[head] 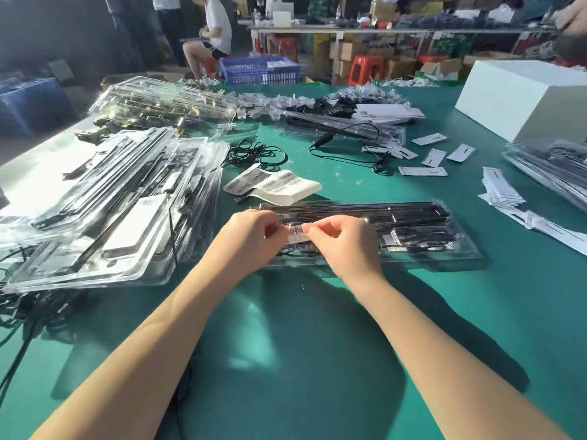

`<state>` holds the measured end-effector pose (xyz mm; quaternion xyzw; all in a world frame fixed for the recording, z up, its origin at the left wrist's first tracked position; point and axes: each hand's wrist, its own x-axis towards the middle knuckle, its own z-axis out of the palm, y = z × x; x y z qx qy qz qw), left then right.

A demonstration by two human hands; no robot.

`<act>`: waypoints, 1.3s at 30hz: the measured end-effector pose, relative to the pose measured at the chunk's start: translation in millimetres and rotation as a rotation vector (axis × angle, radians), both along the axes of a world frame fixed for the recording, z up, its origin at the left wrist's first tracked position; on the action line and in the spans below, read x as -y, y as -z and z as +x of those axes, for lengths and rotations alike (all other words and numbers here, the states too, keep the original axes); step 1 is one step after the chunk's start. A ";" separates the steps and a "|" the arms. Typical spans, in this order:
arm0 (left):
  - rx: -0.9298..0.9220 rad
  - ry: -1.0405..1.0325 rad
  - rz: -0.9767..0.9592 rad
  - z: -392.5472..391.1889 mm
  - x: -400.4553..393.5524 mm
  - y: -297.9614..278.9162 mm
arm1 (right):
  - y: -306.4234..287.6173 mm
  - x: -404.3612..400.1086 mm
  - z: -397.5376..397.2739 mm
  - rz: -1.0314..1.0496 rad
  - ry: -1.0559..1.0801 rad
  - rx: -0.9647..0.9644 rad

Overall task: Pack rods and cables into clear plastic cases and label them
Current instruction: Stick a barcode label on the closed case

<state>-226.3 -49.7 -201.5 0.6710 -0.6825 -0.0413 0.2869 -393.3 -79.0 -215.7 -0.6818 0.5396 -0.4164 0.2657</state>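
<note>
Barcode label (297,231) pinched between left hand (254,238) and right hand (344,241) over packed clear case (428,249) on counter (286,328).
Should be laid flat, pressed from one edge, wrinkles avoided.

No word or number can be read anywhere. The small white label (298,234) pinched between the fingers (307,228) of both hands carries a black barcode with a line of print under it, too small to make out. The curled strip of labels (273,185) on the table (286,328) shows several more barcodes, equally illegible. A white card (378,113) farther back bears what looks like another barcode, though blur leaves that uncertain.
</note>
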 end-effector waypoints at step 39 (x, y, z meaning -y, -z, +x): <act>0.574 0.155 0.103 -44.9 -15.7 17.9 | -24.0 52.8 -139.6 0.452 0.311 -0.822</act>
